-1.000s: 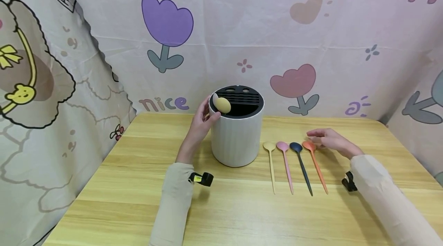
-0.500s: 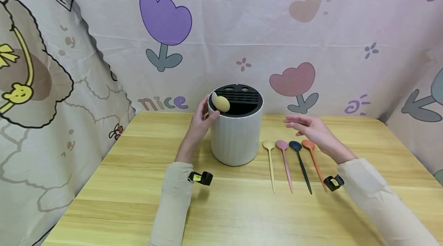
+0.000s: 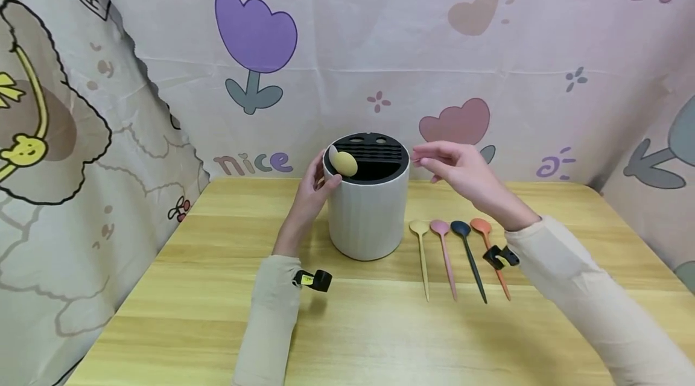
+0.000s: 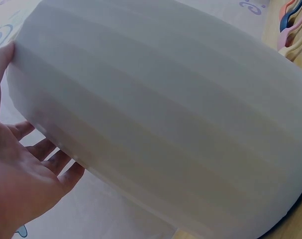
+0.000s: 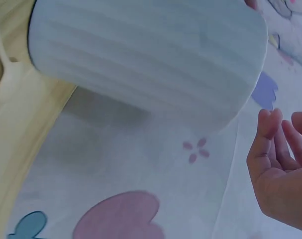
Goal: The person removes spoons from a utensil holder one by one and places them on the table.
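A white ribbed utensil holder [image 3: 367, 220] with a black slotted lid [image 3: 374, 172] stands upright on the table. My left hand [image 3: 311, 193] grips its left side, thumb at the rim and fingers round the back; the left wrist view shows this hand [image 4: 31, 174] against the wall. Two spoon heads stick up at the lid's left: a yellow one [image 3: 346, 163] and a pale grey one [image 3: 333, 155]. Just right of the rim, my right hand [image 3: 461, 172] hovers with loosely bent fingers and nothing in them. The right wrist view has this hand [image 5: 282, 174] apart from the holder.
Right of the holder lie a cream spoon [image 3: 422, 253], a pink spoon [image 3: 446, 253], a dark blue spoon [image 3: 472, 256] and an orange spoon [image 3: 481, 227], handles toward me. A patterned cloth [image 3: 347, 42] hangs behind the wooden table [image 3: 380, 325].
My right hand has risen from beside the orange spoon and moved left to the holder's rim, still holding nothing. The left hand keeps its grip on the holder.
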{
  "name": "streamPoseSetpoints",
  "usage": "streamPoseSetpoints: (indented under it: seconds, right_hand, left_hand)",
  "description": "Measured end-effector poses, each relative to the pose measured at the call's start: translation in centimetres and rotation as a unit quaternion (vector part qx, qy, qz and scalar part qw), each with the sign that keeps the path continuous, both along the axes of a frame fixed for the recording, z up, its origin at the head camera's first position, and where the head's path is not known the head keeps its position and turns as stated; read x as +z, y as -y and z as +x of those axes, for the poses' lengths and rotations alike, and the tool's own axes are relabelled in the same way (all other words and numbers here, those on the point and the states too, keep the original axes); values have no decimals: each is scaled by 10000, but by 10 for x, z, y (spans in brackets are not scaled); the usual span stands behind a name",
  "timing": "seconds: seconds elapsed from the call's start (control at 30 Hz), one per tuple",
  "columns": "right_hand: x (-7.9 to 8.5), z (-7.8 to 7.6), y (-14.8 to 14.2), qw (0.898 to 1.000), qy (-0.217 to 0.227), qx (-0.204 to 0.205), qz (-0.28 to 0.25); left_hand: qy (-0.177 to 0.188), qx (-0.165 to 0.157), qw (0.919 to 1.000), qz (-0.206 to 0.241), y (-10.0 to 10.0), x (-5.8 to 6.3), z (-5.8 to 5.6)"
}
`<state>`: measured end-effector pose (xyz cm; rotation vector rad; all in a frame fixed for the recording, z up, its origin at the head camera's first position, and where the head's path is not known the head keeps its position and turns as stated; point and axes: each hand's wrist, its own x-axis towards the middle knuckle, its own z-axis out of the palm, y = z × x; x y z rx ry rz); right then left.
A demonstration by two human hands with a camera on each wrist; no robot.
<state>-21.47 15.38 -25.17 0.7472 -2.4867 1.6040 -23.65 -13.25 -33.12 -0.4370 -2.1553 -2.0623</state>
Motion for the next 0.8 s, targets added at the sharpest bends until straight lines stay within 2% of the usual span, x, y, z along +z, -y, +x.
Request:
streamPoseSetpoints:
  seconds: [0.2,0.33,0.53,0.8]
  right_hand:
    - [11,-4,32,9985,269,475,5]
    - [13,-5,47,9967,566,579,-38]
    - [16,-9,70,9947,902,480,-58]
    - [18,-10,94,9948,929,148,384]
  left_hand:
    - [-73,48,10000,-2,2,-1,0]
    - [-100,2,9999,-1,2,-2,-1]
    - [-2,36,10000,-49,2,-2,-1]
    - [-18,-57,10000,-76,0,-1,-2]
